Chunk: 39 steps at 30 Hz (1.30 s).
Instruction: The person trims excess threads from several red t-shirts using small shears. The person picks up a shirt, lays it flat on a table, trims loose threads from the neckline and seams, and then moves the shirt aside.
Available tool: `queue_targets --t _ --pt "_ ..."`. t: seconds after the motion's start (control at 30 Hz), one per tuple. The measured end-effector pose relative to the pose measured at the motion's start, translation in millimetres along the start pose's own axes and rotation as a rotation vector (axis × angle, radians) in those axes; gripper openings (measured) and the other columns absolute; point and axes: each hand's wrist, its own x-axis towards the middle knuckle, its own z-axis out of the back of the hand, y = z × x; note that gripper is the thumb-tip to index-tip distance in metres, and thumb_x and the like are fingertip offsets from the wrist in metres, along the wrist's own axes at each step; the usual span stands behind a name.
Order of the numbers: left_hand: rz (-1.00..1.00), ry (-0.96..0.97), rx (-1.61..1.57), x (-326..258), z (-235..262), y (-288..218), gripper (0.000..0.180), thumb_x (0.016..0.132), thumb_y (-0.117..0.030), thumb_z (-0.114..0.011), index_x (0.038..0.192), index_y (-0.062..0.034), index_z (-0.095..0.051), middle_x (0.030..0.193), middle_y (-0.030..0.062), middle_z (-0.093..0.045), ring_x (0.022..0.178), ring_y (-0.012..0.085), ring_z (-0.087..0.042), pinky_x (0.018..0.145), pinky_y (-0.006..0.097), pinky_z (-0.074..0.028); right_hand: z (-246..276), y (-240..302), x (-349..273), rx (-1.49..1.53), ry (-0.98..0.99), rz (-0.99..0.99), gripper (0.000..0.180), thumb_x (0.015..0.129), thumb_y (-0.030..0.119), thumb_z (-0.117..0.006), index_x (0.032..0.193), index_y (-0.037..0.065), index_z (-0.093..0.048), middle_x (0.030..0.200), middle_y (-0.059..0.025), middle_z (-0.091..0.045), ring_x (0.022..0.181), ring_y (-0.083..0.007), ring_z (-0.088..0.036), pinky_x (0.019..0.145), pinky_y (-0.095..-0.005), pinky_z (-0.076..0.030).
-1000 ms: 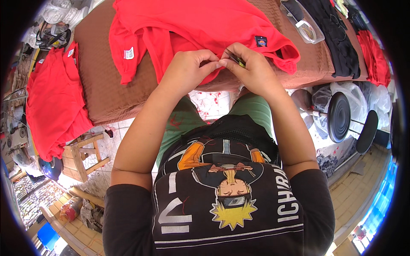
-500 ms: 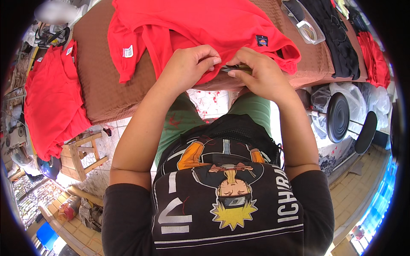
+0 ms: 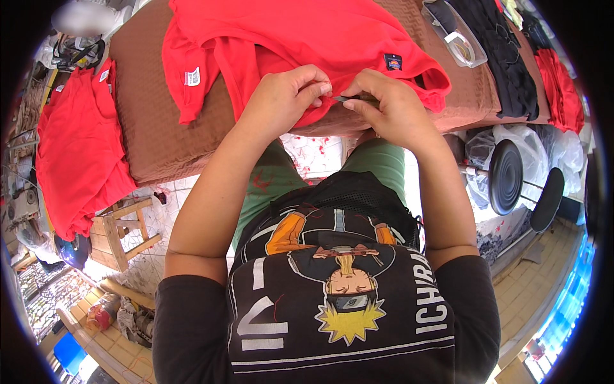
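A red garment [image 3: 307, 38] with a dark label is spread over the brown-covered table. At its near edge my left hand [image 3: 288, 96] is closed in a pinch, fingertips at the red cloth; whether a thread is between them is too small to tell. Just to the right, my right hand [image 3: 393, 105] is closed around small thread snips [image 3: 345, 98]. Their dark blades point left, toward the left fingertips, and most of their body is hidden in the palm.
The table [image 3: 153, 141] has a quilted brown cover. On its right lie a clear plastic box [image 3: 460, 45] with a tape roll and dark clothing [image 3: 511, 70]. More red garments [image 3: 83, 153] hang at the left, above a wooden stool [image 3: 121, 233]. Black round weights [image 3: 505, 176] stand at right.
The snips' blades, spread apart before, are now closer together. My right fingers have squeezed in slightly, while the left hand and the garment have hardly moved.
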Motion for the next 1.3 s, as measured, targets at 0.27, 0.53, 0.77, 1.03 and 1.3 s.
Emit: queue_targets --t 0.27,0.53,0.77,1.03,1.3 --pt "0.009 -0.004 -0.043 1 -1 3 0.016 0.095 -0.017 -0.058 0.099 -0.0024 -0.064 0.087 0.003 -0.068 0.078 0.0091 -0.062 0.074 0.024 -0.052 -8 -1 4 -0.015 0.006 0.029 0.016 0.082 0.017 -0.067 0.09 0.005 -0.06 0.085 -0.0097 -0.062 0.079 -0.0309 -0.062 0.068 -0.0402 -0.048" --pt "0.02 -0.011 -0.036 0 -1 -2 0.015 0.095 -0.016 -0.058 0.098 -0.003 -0.064 0.09 0.0036 -0.066 0.077 0.0095 -0.062 0.073 0.024 -0.052 -11 1 8 -0.037 -0.039 0.057 0.015 0.081 0.017 -0.068 0.09 0.007 -0.06 0.085 -0.0086 -0.062 0.079 -0.0309 -0.062 0.067 -0.0407 -0.048" --pt "-0.344 -0.094 0.234 -25 28 -21 0.013 0.089 -0.017 -0.063 0.09 -0.0053 -0.068 0.106 0.0078 -0.062 0.089 0.0137 -0.059 0.081 0.028 -0.047 27 19 -2 -0.033 0.109 0.026 0.031 0.076 0.014 -0.075 0.101 0.004 -0.061 0.09 -0.0079 -0.058 0.076 -0.0215 -0.059 0.069 -0.0332 -0.048" --pt "-0.51 0.273 0.205 -64 75 -72 0.034 0.094 -0.019 -0.049 0.072 -0.001 -0.066 0.084 0.0084 -0.065 0.091 0.0254 -0.055 0.084 0.037 -0.043 67 38 -21 0.297 0.125 0.059 0.031 0.072 0.009 -0.078 0.099 0.004 -0.062 0.086 -0.0023 -0.057 0.08 -0.0105 -0.055 0.068 -0.0252 -0.046" --pt "-0.252 -0.056 0.128 -59 47 -48 0.006 0.089 -0.003 -0.061 0.094 -0.0006 -0.061 0.09 0.0036 -0.064 0.086 0.0088 -0.057 0.078 0.024 -0.046 60 26 -14 0.209 0.118 0.017 0.015 0.079 -0.002 -0.07 0.094 0.0 -0.066 0.08 -0.0025 -0.057 0.072 -0.0097 -0.053 0.062 -0.0234 -0.041"
